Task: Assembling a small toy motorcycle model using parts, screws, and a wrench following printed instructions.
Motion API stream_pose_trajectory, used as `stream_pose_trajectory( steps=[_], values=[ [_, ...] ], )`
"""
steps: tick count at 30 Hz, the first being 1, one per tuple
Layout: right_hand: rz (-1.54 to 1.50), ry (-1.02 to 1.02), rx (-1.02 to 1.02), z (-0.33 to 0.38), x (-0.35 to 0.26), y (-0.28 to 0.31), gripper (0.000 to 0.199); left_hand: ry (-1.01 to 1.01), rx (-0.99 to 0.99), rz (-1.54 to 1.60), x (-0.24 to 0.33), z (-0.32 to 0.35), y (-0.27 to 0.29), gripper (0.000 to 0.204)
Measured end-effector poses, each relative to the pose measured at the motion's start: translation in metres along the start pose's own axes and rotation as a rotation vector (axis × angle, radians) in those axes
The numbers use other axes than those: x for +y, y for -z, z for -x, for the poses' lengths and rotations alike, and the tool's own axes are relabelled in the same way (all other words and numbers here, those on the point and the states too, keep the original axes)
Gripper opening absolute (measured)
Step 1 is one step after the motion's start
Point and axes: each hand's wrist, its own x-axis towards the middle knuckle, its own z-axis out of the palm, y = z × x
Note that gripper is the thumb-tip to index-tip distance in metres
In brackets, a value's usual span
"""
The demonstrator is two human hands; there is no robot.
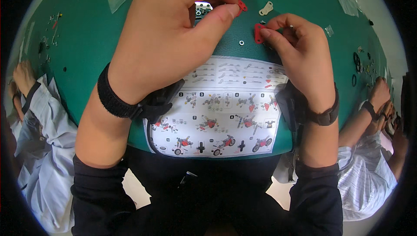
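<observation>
Head view: my left hand (169,36) pinches a small red piece (243,6) between thumb and forefinger, my right hand (300,56) grips a red plate (258,33) likewise, both beyond the instruction sheet (217,110) on the green table (87,58).

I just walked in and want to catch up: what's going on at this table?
Small parts are being handled by bare hands over a green table. The left hand pinches a small red part, mostly hidden by the fingers, while the right hand holds a flat red plate. The two pieces are apart. A loose nut and a pale metal plate lie nearby, and an illustrated sheet lies at the near edge.
</observation>
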Motion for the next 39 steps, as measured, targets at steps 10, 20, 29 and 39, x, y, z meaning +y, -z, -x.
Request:
stream_pose_trajectory(
  steps=[10,20,29,39],
  values=[
    [-0.224,-0.048,-0.103,-0.004,0.014,0.005,0.015,-0.031,-0.024,-0.101,0.009,0.0,0.002,0.009],
    [0.104,0.079,-0.154,-0.003,-0.001,0.003,0.018,0.028,-0.018,0.143,-0.005,0.0,0.005,0.01],
    [0.011,0.054,-0.139,-0.002,-0.005,0.01,0.015,-0.116,-0.024,-0.058,-0.016,0.005,0.0,0.007],
    [-0.043,0.146,-0.108,-0.001,-0.01,0.008,0.008,-0.316,-0.071,-0.093,-0.04,-0.001,-0.002,0.014]
  ],
)
